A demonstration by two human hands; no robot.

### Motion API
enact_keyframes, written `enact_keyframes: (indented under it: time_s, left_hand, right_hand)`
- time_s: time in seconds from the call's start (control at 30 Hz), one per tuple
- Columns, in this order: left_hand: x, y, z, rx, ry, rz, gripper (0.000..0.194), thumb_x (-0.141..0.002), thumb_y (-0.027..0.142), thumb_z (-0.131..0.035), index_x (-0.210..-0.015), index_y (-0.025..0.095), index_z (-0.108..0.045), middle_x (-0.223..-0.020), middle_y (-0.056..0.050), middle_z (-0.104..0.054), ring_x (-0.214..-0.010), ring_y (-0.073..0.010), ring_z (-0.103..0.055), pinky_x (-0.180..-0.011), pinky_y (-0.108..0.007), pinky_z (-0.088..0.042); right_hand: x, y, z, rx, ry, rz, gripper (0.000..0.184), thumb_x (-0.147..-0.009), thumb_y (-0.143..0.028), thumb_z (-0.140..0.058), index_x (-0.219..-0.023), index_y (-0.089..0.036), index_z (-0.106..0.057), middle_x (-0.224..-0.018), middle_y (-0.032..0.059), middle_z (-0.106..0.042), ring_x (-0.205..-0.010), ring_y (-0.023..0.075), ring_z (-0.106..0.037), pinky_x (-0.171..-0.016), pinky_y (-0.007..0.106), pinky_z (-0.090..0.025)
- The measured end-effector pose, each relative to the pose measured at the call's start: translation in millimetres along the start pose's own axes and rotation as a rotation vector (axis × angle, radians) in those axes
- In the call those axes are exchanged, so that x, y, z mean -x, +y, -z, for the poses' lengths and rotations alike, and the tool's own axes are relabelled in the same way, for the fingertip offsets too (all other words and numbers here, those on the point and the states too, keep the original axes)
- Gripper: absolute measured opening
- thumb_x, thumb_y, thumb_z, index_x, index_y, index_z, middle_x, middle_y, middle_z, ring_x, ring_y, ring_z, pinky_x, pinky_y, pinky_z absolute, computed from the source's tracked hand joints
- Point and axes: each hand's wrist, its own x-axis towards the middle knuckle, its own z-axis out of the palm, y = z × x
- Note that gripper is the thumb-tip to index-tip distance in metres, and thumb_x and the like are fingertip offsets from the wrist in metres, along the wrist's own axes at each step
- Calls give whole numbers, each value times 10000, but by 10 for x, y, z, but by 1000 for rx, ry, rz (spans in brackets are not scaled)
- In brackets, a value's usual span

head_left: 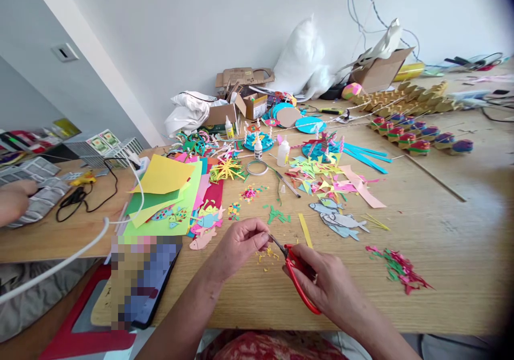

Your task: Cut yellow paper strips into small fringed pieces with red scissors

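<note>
My right hand (327, 277) is wrapped round the red-handled scissors (300, 285), whose blades point up and left to the fingertips of my left hand. My left hand (247, 240) is closed in a pinch at the blade tips; what it pinches is too small to make out. Under the blades lie tiny yellow paper clippings (267, 256). A yellow paper strip (305, 230) is just beyond my hands. Green paper snippets (277, 215) lie farther off, with grey paper fish (343, 222) to their right. Coloured paper fish (204, 237) sit left of my left hand.
Coloured paper sheets (160, 175) and a phone (152, 285) are on the left. Glue bottles (283, 154) stand at mid-table. Red and green paper shreds (401, 269) lie at right. A white cable (72, 258) crosses the left side, near another person's hand (16, 199).
</note>
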Motion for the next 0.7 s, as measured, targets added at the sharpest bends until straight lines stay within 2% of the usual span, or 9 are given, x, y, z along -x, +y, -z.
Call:
enact_keyframes:
  time_s: [0.1, 0.7]
  left_hand:
    - [13, 9, 4, -30, -27, 6, 150, -746, 269, -519, -675, 138, -536, -607, 21, -465, -600, -97, -425, -587, -210, -348]
    - [30, 20, 56, -105, -96, 31, 121, -752, 238, -496, -685, 141, -524, -618, 27, -454, -610, -95, -416, -588, -209, -329]
  right_hand:
    - [-2, -2, -10, 33, 12, 13, 169, -852, -305, -401, -768, -193, -495, -554, -17, -539, -466, 115, -469, -465, 206, -299]
    - [26, 7, -2, 72, -2, 38, 219, -859, -307, -397, -670, -204, -443, -525, -23, -512, -448, 113, -462, -462, 206, -276]
